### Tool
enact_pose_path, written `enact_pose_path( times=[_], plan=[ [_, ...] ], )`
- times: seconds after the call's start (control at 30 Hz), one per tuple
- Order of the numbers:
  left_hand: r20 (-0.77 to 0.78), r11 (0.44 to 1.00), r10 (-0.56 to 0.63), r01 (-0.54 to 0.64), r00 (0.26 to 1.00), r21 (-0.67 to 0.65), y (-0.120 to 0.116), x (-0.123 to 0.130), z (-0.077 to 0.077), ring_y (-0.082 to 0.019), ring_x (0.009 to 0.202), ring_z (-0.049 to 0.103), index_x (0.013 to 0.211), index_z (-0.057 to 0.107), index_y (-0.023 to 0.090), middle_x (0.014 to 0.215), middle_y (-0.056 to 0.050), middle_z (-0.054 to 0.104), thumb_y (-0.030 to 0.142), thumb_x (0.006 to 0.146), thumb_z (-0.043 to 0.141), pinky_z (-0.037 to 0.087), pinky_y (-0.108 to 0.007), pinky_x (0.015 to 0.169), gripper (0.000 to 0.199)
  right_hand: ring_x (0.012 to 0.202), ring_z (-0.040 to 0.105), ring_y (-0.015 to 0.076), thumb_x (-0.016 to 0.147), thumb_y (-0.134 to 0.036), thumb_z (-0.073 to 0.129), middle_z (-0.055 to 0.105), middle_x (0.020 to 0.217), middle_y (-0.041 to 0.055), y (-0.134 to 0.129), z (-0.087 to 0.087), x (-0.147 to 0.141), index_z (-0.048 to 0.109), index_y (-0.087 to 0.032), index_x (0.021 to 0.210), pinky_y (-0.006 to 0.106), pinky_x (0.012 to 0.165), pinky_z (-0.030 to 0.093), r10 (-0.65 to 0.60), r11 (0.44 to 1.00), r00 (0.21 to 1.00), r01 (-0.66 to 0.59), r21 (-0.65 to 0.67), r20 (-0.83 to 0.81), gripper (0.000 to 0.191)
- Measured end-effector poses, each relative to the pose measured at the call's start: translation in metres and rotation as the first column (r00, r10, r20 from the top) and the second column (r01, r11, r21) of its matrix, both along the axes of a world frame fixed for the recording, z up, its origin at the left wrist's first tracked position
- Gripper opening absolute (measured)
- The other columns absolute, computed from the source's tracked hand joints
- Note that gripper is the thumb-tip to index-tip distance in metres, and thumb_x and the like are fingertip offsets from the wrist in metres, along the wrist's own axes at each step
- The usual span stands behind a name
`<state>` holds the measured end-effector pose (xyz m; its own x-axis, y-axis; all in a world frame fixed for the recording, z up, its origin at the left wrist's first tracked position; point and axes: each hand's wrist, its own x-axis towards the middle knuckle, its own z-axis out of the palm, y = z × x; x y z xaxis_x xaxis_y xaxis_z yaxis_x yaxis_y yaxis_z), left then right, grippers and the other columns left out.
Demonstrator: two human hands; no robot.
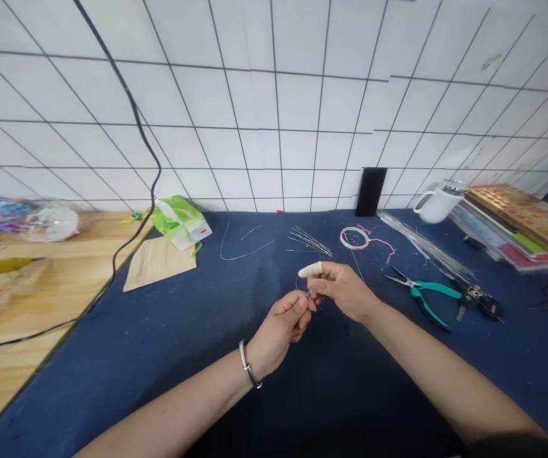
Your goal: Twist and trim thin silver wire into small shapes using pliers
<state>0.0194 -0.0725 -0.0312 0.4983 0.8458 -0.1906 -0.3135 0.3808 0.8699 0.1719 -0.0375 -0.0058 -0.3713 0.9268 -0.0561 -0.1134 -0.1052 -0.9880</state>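
Observation:
My left hand (289, 319), with a silver bangle on its wrist, pinches a thin wire between thumb and index finger. The wire (297, 280) curves up in a small arc beside my fingers, and most of it is hidden. Close against it is my right hand (341, 287), its thumb and lower fingers closed at the same spot. A white finger cot (311, 270) covers the right index finger, which is stretched out to the left. Beyond the hands lies a bundle of short straight wires (315, 242). A white ring (355, 238) with pink cord lies to its right.
Teal-handled pliers (426, 294) lie right of my forearm, beside a bunch of keys (481, 299). Long wires (429, 248), a white mug (440, 202) and stacked books (526, 219) are behind. Tissue pack (178, 219), brown paper (157, 264) and a black cable (133, 108) are leftward.

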Motion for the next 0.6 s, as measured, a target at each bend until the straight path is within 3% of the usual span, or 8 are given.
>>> enact_pose_path(
  times=[0.13,0.23,0.37,0.6],
  plan=[
    [-0.046,0.999,0.045,-0.043,0.998,0.026,-0.0005,-0.0002,0.0012,-0.005,0.044,0.021,0.081,0.051,0.016,0.056,0.005,0.036,0.038,0.085,0.045,0.014,-0.019,0.042,0.023,0.055,0.049,0.0078,0.072,-0.031,0.064,0.055,0.06,-0.0029,-0.0036,0.003,-0.0021,0.062,-0.015,0.082,0.021,0.052,0.039,0.055,0.996,0.995,-0.06,0.059,0.083,0.019],
    [-0.154,0.986,0.141,-0.125,0.978,0.109,0.0001,0.0012,-0.0019,-0.005,0.046,0.026,0.08,0.054,0.016,0.057,0.004,0.041,0.039,0.083,0.047,0.017,-0.019,0.043,0.024,0.05,0.045,0.0069,0.074,-0.034,0.061,0.052,0.056,-0.0035,-0.0057,0.0023,-0.0044,0.061,-0.015,0.072,0.02,0.047,0.036,-0.037,0.994,0.984,0.018,0.11,0.176,0.019],
    [-0.243,0.956,0.247,-0.195,0.938,0.219,0.001,0.0031,-0.0039,-0.007,0.049,0.033,0.079,0.057,0.016,0.06,0.003,0.047,0.037,0.082,0.048,0.024,-0.02,0.046,0.023,0.047,0.045,0.0068,0.077,-0.037,0.058,0.051,0.055,-0.0037,-0.007,0.0014,-0.0066,0.06,-0.016,0.073,0.02,0.046,0.037,-0.102,0.99,0.973,0.078,0.12,0.207,0.021],
    [-0.277,0.952,0.257,-0.193,0.926,0.239,0.0011,0.0046,-0.0053,-0.006,0.048,0.031,0.082,0.06,0.016,0.061,0.002,0.048,0.034,0.083,0.048,0.023,-0.019,0.045,0.022,0.048,0.049,0.008,0.08,-0.036,0.052,0.056,0.058,-0.0016,-0.0088,0.0018,-0.0081,0.06,-0.016,0.072,0.021,0.047,0.041,-0.172,0.98,0.947,0.138,0.14,0.271,0.023]
  ],
)
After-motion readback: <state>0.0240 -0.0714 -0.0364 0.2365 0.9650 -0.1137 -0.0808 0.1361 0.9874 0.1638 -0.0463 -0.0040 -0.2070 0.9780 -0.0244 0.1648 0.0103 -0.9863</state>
